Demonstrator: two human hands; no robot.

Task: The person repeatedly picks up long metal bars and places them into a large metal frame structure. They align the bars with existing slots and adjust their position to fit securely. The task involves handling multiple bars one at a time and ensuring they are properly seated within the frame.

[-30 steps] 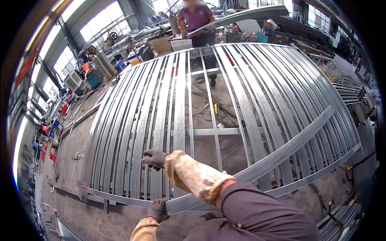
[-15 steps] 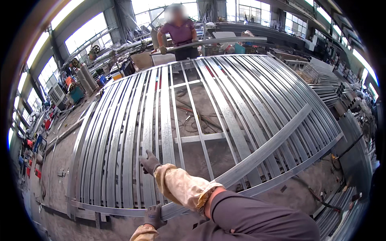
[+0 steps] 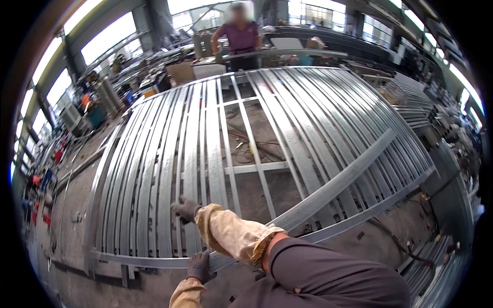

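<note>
A large frame of parallel silvery metal tubes (image 3: 165,169) lies in front of me. One loose metal tube (image 3: 334,182) rests slantwise across its right part, with its near end by my left hand. My left hand (image 3: 198,267), in a dark grey glove, has its fingers closed over that near end at the frame's front edge. My right forearm, in a pale cloth sleeve (image 3: 231,232), reaches across the loose tube. Above the tubes, left of the frame's central gap, my gloved right hand (image 3: 186,209) is open, fingers apart and holding nothing.
A person in a purple shirt (image 3: 239,38) stands beyond the far edge, near a long metal bar (image 3: 292,52). Cables (image 3: 264,149) lie on the floor below the central gap. Metal profiles (image 3: 426,277) are stacked at the lower right; gas cylinders (image 3: 108,95) stand at the left.
My right hand has shifted slightly left and down. My left hand appears a little higher by the tube's end. The other person and the far bar have moved to the right.
</note>
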